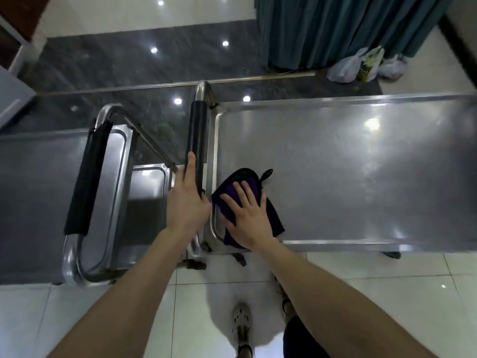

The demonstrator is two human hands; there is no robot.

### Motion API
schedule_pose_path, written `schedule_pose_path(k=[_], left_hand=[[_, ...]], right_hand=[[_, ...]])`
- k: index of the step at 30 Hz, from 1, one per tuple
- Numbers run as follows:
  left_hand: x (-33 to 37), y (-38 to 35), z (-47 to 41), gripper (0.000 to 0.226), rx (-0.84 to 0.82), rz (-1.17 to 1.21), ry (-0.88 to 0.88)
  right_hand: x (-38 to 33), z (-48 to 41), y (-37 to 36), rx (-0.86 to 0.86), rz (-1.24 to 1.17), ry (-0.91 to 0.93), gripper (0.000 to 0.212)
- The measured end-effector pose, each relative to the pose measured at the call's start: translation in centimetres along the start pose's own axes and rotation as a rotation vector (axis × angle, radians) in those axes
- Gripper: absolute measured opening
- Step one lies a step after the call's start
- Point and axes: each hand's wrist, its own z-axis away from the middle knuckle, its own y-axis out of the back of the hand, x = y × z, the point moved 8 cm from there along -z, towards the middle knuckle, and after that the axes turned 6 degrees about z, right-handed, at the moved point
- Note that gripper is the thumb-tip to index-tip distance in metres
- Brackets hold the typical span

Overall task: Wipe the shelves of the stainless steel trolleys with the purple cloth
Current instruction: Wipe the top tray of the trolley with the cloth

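Observation:
Two stainless steel trolleys stand side by side. On the top shelf point(348, 164) of the right trolley lies the purple cloth point(247, 184) with black edging and a hanging loop, at the shelf's near left corner. My right hand point(246, 215) presses flat on the cloth with fingers spread. My left hand point(187, 200) grips the black-padded handle point(197, 130) of the right trolley, index finger stretched along it. The left trolley's top shelf point(33, 197) and its own padded handle point(87, 177) lie to the left.
A lower shelf point(147, 187) shows between the two handles. Teal curtains point(335, 29) hang at the back right, with plastic bags point(361, 65) on the floor beside them. My feet point(242, 329) stand on white tiles close to the trolleys.

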Motion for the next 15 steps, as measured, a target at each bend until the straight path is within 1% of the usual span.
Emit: schedule_pose_path(k=[5,9,12,15], left_hand=[[-0.7,-0.1,3.6,0.107,-0.038,-0.011,-0.028],[-1.7,0.8,4.2,0.109,-0.054,-0.029,-0.038],[-2.7,1.4,3.9,0.108,-0.025,-0.061,-0.031],[-3.4,1.4,4.2,0.108,0.026,-0.08,0.003]], right_hand=[[-1.0,3.6,0.0,-0.036,0.032,0.012,0.065],[-1.2,6.3,0.3,-0.006,0.032,-0.006,0.062],[0.1,8.7,0.5,0.036,0.008,-0.067,0.06],[1.6,11.0,0.4,0.029,-0.013,-0.116,0.06]])
